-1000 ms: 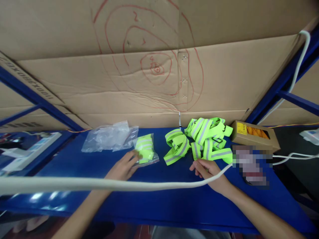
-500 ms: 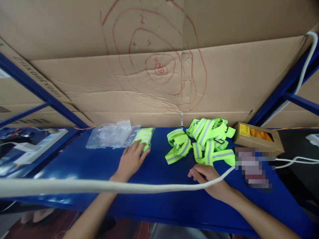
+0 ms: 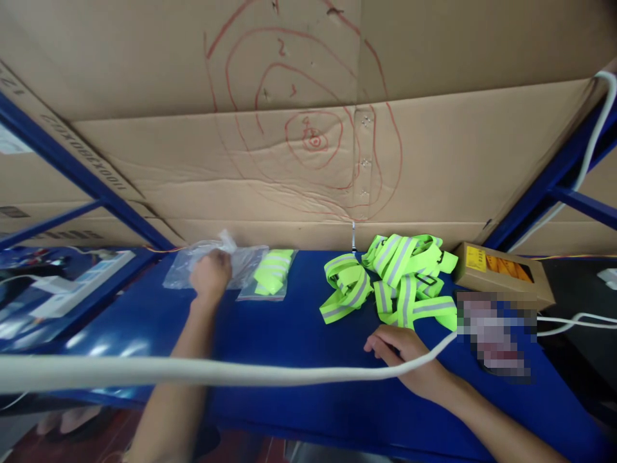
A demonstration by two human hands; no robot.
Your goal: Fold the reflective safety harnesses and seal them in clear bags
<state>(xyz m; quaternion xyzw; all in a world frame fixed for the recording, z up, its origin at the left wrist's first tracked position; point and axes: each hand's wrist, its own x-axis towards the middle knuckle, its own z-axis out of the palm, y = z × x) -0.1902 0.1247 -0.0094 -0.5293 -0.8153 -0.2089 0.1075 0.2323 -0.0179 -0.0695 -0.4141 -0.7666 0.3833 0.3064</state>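
My left hand (image 3: 211, 275) is over the pile of clear plastic bags (image 3: 245, 260) at the back left, fingers curled down and closed on a bag; a crumpled corner of plastic stands up beside the knuckles. To its right lies a clear zip bag with a folded neon-yellow reflective strap (image 3: 274, 270) inside, untouched. My right hand (image 3: 398, 350) rests loosely closed on the blue table, with nothing visible in its fingers. Just beyond it lies a tangled heap of neon-yellow reflective straps (image 3: 407, 263) with grey stripes and black buckles, and one looser coiled strap (image 3: 346, 283) sits left of the heap.
A thick white cable (image 3: 289, 376) crosses the near view in front of both forearms. A cardboard box (image 3: 506, 273) with orange contents stands at the right, behind a pixelated patch. A power strip (image 3: 87, 283) lies at the left. Cardboard panels (image 3: 434, 154) close off the back.
My left hand has left the bagged strap, moved left to the plastic bags and closed there. The bagged strap stays on the table. My right hand remains in place.
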